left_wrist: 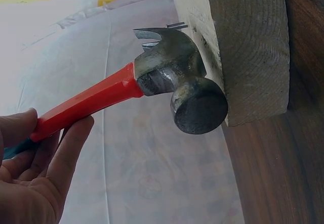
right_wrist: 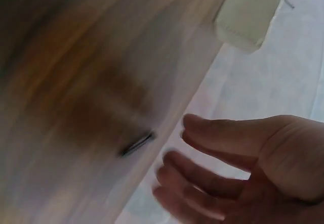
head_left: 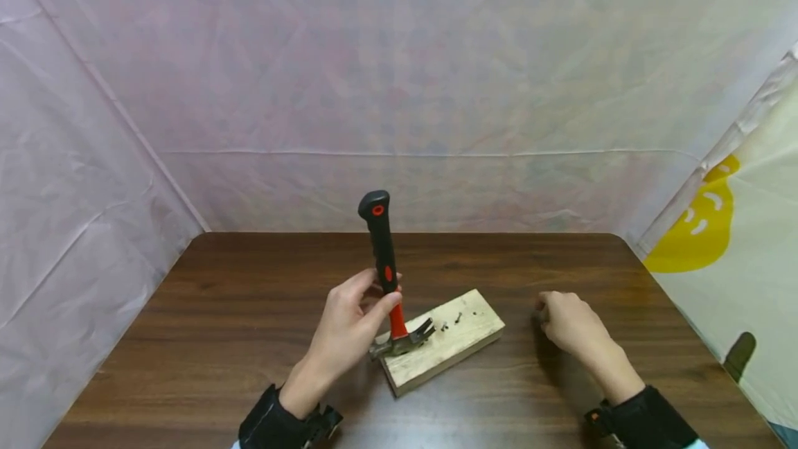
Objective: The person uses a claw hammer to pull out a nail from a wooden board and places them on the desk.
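My left hand point(head_left: 349, 324) grips a claw hammer point(head_left: 397, 317) low on its handle, thumb on one side and fingers on the other. The black and red handle points up, and the metal head point(left_wrist: 172, 67) is down at the near left end of a pale wooden block point(head_left: 445, 348). Several nails point(head_left: 458, 317) stick up from the block's top. To the right of the block, my right hand point(head_left: 576, 324) is low over the table, fingers loosely bent with nothing between them. In the right wrist view a small dark nail-like piece point(right_wrist: 137, 144), blurred, shows near the fingertips.
The block lies slantwise on a dark brown wooden table point(head_left: 249, 310). Pale cloth walls point(head_left: 399, 89) rise behind the table and along its sides. A yellow printed figure point(head_left: 698, 227) marks the right-hand cloth. Black camera straps point(head_left: 280, 421) circle both wrists.
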The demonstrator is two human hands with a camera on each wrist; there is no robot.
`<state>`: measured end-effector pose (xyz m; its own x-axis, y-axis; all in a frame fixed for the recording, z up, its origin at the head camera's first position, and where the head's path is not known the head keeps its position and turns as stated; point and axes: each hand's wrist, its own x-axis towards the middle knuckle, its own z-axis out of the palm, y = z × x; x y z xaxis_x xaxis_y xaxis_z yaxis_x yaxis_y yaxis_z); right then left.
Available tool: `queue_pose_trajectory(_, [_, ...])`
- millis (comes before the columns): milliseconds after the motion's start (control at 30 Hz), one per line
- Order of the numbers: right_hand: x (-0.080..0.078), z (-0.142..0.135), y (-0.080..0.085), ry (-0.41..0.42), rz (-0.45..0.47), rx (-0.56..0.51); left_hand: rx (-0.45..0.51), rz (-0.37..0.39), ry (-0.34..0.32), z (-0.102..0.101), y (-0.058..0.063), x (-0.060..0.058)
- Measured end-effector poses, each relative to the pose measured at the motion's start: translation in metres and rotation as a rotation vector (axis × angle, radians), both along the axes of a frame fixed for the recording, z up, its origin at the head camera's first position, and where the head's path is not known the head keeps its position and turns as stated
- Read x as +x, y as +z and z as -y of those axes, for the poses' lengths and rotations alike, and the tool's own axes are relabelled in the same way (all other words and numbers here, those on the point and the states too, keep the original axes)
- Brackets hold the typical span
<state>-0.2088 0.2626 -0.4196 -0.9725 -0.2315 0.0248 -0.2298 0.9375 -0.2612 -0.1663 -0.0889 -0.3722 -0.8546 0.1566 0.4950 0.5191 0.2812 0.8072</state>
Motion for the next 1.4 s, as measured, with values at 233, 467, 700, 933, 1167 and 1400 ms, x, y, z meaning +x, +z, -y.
queue_pose_trajectory(233, [0.004,0.025,0.000,0.133,-0.217,-0.087,-0.032,-0.078,0.006,0.001,-0.004,-0.002])
queue_pose_trajectory(467, [0.005,0.044,-0.003,0.369,-0.288,-0.229,-0.040,-0.063,0.005,0.001,-0.002,-0.002])
queue_pose_trajectory(700, [0.008,0.048,-0.012,0.453,-0.246,-0.257,-0.026,-0.058,-0.013,0.000,-0.003,0.000])
queue_pose_trajectory(933, [0.009,0.047,-0.014,0.485,-0.150,-0.263,-0.025,-0.052,-0.038,-0.003,-0.003,-0.001])
queue_pose_trajectory(1167, [0.011,0.048,-0.010,0.486,-0.078,-0.288,-0.055,-0.045,-0.042,-0.006,-0.002,-0.001])
queue_pose_trajectory(1400, [0.012,0.049,-0.010,0.485,-0.073,-0.318,-0.125,-0.046,-0.041,-0.008,0.002,-0.001])
